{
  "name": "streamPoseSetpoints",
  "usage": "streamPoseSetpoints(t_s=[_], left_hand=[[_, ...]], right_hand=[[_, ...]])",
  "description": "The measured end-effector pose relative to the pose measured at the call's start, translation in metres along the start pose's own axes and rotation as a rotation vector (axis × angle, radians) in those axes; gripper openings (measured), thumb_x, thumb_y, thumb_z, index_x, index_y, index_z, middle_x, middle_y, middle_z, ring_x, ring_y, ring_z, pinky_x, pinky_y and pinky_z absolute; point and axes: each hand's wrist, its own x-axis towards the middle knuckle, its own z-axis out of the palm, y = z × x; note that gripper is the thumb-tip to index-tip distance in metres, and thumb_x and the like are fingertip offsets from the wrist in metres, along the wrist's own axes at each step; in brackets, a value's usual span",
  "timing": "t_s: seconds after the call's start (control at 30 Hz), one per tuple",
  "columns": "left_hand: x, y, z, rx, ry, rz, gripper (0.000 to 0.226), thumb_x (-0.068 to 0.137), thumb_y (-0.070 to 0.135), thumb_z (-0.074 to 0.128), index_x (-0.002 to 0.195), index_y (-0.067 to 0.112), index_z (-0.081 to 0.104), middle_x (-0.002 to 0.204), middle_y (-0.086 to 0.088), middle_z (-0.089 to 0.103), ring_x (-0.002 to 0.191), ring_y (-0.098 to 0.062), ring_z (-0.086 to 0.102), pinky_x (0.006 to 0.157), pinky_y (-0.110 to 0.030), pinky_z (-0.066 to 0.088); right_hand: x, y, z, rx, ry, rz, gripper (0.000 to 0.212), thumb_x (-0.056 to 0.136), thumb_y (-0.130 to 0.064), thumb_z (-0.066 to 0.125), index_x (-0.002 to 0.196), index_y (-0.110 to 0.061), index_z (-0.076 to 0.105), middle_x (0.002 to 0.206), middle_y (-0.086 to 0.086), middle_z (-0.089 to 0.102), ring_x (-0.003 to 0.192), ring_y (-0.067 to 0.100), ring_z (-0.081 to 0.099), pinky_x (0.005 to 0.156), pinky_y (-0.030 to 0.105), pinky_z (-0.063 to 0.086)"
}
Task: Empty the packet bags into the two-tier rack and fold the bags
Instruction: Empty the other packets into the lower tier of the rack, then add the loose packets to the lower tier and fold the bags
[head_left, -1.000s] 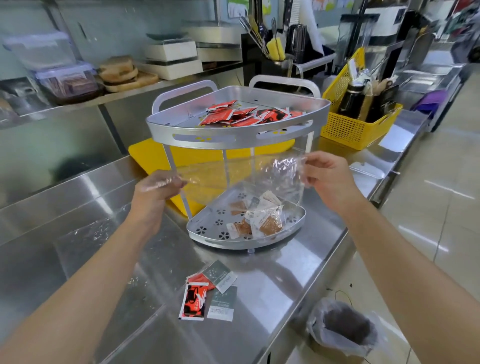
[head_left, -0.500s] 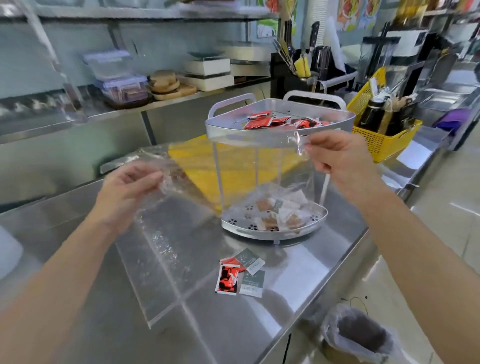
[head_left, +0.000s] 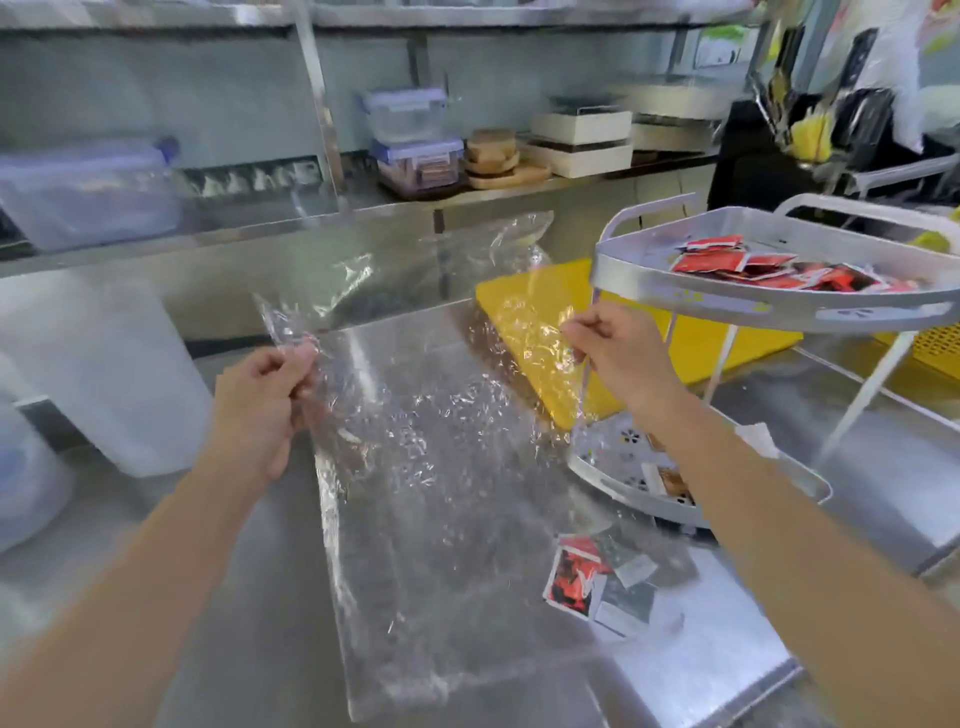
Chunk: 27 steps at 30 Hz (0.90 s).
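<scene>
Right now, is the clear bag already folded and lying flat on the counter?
No. The clear bag is spread open in the air, pinched at its top edge by the left hand and the right hand.

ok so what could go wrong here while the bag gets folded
The clear bag hangs over loose packets left on the counter; laying it down may sweep them toward the edge or fold them inside. The right hand works close beside the two-tier rack and might nudge it.

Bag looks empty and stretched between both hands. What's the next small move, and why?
Probably lower the clear bag flat onto the counter to fold it: the left hand and right hand pinch its top corners and nothing shows inside.
</scene>
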Motion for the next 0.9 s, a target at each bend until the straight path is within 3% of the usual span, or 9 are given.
streamPoseSetpoints(t_s=[0.13,0.23,0.33,0.43,0.53,0.63,0.77,0.87,0.9], left_hand=[[0.020,-0.032,-0.016,0.111,0.105,-0.045,0.021,0.088,0.018,0.061,0.068,0.014,0.054,0.038,0.013,0.046,0.034,-0.005,0.037,0.034,-0.012,0.033],[0.037,-0.058,-0.022,0.158,0.141,-0.073,0.018,0.089,0.014,0.060,0.073,0.007,0.054,0.045,-0.001,0.047,0.031,-0.008,0.039,0.032,-0.012,0.034],[0.054,-0.080,-0.021,0.226,0.145,-0.113,0.021,0.088,0.017,0.061,0.076,0.001,0.055,0.054,-0.011,0.045,0.042,-0.020,0.038,0.033,-0.017,0.037],[0.073,-0.103,-0.017,0.315,0.186,-0.150,0.026,0.088,0.017,0.061,0.072,-0.002,0.055,0.053,-0.011,0.047,0.043,-0.021,0.038,0.033,-0.016,0.035],[0.093,-0.127,-0.013,0.408,0.209,-0.188,0.033,0.088,0.020,0.060,0.079,-0.012,0.056,0.053,-0.010,0.050,0.045,-0.022,0.041,0.037,-0.019,0.036],[0.110,-0.155,-0.008,0.510,0.245,-0.224,0.031,0.090,0.022,0.057,0.083,-0.008,0.059,0.059,-0.007,0.053,0.047,-0.017,0.042,0.035,-0.017,0.034],[0.126,-0.188,-0.005,0.568,0.280,-0.312,0.026,0.091,0.024,0.055,0.104,0.002,0.055,0.085,-0.009,0.063,0.063,-0.018,0.052,0.054,-0.027,0.039],[0.130,-0.205,-0.006,0.558,0.282,-0.460,0.040,0.090,0.027,0.054,0.123,0.007,0.042,0.102,-0.020,0.064,0.071,-0.024,0.055,0.068,-0.031,0.045],[0.130,-0.208,-0.006,0.578,0.261,-0.493,0.046,0.088,0.030,0.055,0.126,0.009,0.040,0.103,-0.018,0.064,0.076,-0.026,0.056,0.074,-0.034,0.049]], right_hand=[[0.025,0.031,0.037,-0.135,-0.127,0.104,0.028,0.088,-0.013,0.056,0.060,-0.013,0.054,0.058,0.004,0.057,0.035,-0.002,0.045,0.046,0.020,0.031],[0.042,0.051,0.060,-0.224,-0.180,0.155,0.034,0.090,-0.013,0.054,0.057,-0.018,0.050,0.057,0.001,0.054,0.046,0.003,0.047,0.049,0.023,0.030],[0.057,0.070,0.077,-0.289,-0.221,0.188,0.029,0.092,-0.015,0.053,0.064,-0.009,0.053,0.057,-0.001,0.051,0.051,0.008,0.043,0.049,0.022,0.029],[0.072,0.092,0.090,-0.330,-0.239,0.217,0.026,0.092,-0.017,0.052,0.071,-0.002,0.056,0.057,0.003,0.052,0.051,0.011,0.042,0.048,0.023,0.029],[0.090,0.118,0.105,-0.367,-0.264,0.240,0.028,0.092,-0.016,0.051,0.080,0.007,0.059,0.075,0.021,0.061,0.058,0.020,0.046,0.054,0.028,0.033],[0.105,0.144,0.121,-0.419,-0.289,0.281,0.026,0.092,-0.016,0.050,0.084,0.007,0.059,0.085,0.024,0.064,0.064,0.024,0.048,0.059,0.032,0.036],[0.118,0.175,0.140,-0.504,-0.324,0.316,0.024,0.092,-0.015,0.049,0.074,0.000,0.055,0.078,0.019,0.062,0.073,0.031,0.055,0.063,0.038,0.041],[0.117,0.190,0.146,-0.569,-0.332,0.357,0.033,0.092,-0.013,0.046,0.060,-0.015,0.041,0.064,0.004,0.047,0.076,0.029,0.049,0.065,0.037,0.035],[0.117,0.192,0.147,-0.583,-0.334,0.374,0.028,0.093,-0.014,0.046,0.064,-0.013,0.047,0.069,0.007,0.053,0.079,0.031,0.052,0.067,0.037,0.037]])
